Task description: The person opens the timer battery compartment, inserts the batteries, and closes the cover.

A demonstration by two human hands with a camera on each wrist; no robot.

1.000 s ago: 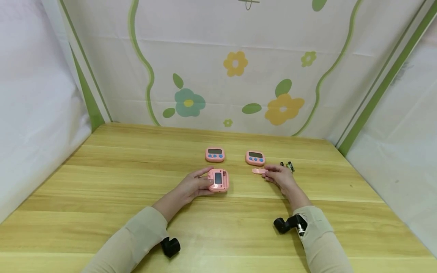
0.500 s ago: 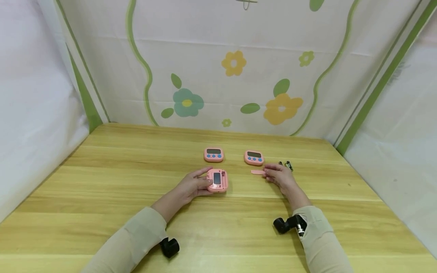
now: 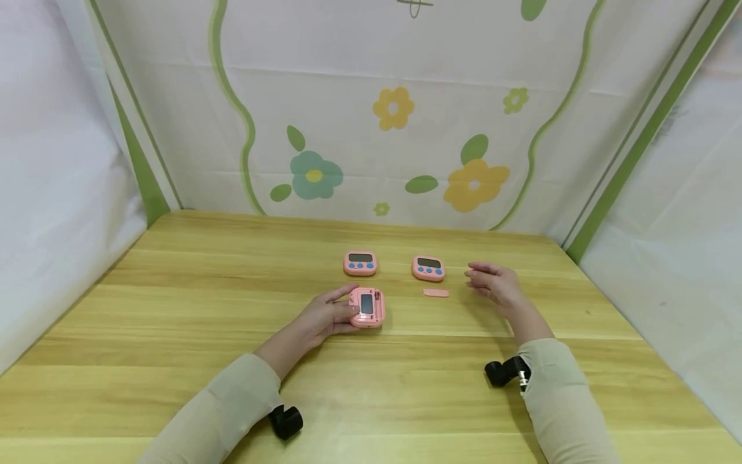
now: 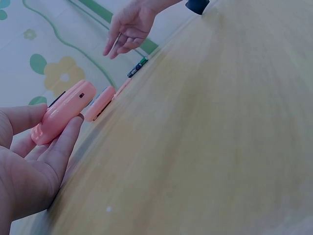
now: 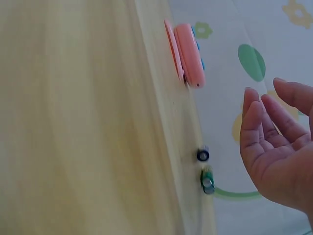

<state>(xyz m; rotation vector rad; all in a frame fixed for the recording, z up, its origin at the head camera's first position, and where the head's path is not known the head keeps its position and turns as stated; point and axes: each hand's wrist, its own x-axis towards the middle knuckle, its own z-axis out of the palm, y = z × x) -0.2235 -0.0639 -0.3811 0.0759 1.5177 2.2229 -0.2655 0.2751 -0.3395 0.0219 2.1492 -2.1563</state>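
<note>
My left hand point(image 3: 321, 319) holds a pink digital timer point(image 3: 377, 314) between thumb and fingers. The timer's back faces up, with an uncovered battery slot along its right side. A small pink battery cover point(image 3: 436, 293) lies on the table to the right. My right hand point(image 3: 500, 289) hovers above the table beyond that cover, its fingers loosely bent and nothing seen between them in the right wrist view. Two small batteries point(image 5: 207, 182) lie near it on the table; in the head view the hand hides them.
Two more pink timers with blue buttons, a left one point(image 3: 361, 263) and a right one point(image 3: 428, 268), lie face up farther back on the wooden table point(image 3: 232, 270). A flower-printed curtain point(image 3: 324, 64) stands behind the table's far edge.
My right hand has let go of the pink battery cover, which now lies on the table, and has moved right and away over the batteries. The left hand keeps its hold on the timer.
</note>
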